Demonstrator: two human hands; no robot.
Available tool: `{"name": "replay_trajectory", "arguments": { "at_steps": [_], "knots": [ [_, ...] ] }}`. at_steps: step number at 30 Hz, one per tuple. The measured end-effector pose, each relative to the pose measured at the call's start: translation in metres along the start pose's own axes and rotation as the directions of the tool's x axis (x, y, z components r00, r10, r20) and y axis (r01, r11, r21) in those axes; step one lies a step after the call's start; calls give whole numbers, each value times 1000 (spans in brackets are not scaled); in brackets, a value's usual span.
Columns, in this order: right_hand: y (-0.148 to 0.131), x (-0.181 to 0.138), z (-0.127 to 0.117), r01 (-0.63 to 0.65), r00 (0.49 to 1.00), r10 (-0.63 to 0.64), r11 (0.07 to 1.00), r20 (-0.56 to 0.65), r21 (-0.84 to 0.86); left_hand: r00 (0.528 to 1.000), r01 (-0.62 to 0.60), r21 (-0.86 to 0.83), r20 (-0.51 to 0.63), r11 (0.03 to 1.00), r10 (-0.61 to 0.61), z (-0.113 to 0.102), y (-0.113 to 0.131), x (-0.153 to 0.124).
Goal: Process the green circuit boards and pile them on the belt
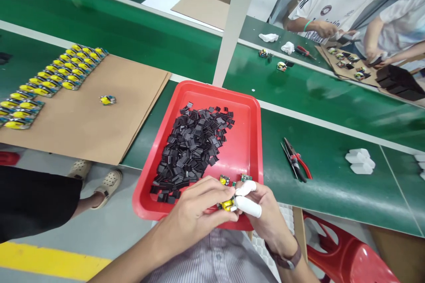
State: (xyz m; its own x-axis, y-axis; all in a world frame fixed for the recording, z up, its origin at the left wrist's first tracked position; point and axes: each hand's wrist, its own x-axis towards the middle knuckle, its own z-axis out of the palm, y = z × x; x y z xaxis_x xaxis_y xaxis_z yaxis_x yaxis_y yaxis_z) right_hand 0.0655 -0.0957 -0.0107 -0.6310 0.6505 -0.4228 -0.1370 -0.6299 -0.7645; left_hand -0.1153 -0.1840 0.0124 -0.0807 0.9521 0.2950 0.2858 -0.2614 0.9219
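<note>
My left hand (195, 212) and my right hand (262, 216) meet over the near rim of a red tray (250, 141). Both pinch a small yellow-and-green circuit part (227, 204) between the fingertips. White finger cots cover my right thumb and forefinger. The tray holds a heap of small black square pieces (194, 146). Two more small circuit parts (224, 180) lie in the tray just beyond my fingers.
A cardboard sheet (99, 115) at left carries rows of yellow parts (49, 82) and one loose one (108, 100). Red-handled pliers (297, 161) and white plastic pieces (360, 161) lie on the green belt at right. Two people work at the far right. Someone's sandalled feet stand at left.
</note>
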Motion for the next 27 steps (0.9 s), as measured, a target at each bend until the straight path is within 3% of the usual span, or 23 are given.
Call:
{"name": "replay_trajectory", "arguments": {
  "at_steps": [9, 14, 17, 22, 27],
  "knots": [
    [-3, 4, -3, -65, 997, 62, 996, 53, 58, 997, -71, 42, 28, 997, 70, 4, 2, 5],
    [-6, 7, -15, -15, 996, 22, 997, 87, -73, 997, 18, 37, 80, 999, -21, 3, -1, 6],
    [-7, 6, -20, 2, 994, 13, 990, 107, -141, 999, 22, 1, 30, 1000, -22, 3, -1, 6],
    [0, 0, -13, 152, 988, -147, 974, 45, -168, 999, -24, 44, -40, 999, 26, 12, -3, 2],
    [7, -7, 0, 353, 934, -349, 880, 72, -316, 984, 7, 121, -180, 993, 15, 18, -11, -3]
  ]
}}
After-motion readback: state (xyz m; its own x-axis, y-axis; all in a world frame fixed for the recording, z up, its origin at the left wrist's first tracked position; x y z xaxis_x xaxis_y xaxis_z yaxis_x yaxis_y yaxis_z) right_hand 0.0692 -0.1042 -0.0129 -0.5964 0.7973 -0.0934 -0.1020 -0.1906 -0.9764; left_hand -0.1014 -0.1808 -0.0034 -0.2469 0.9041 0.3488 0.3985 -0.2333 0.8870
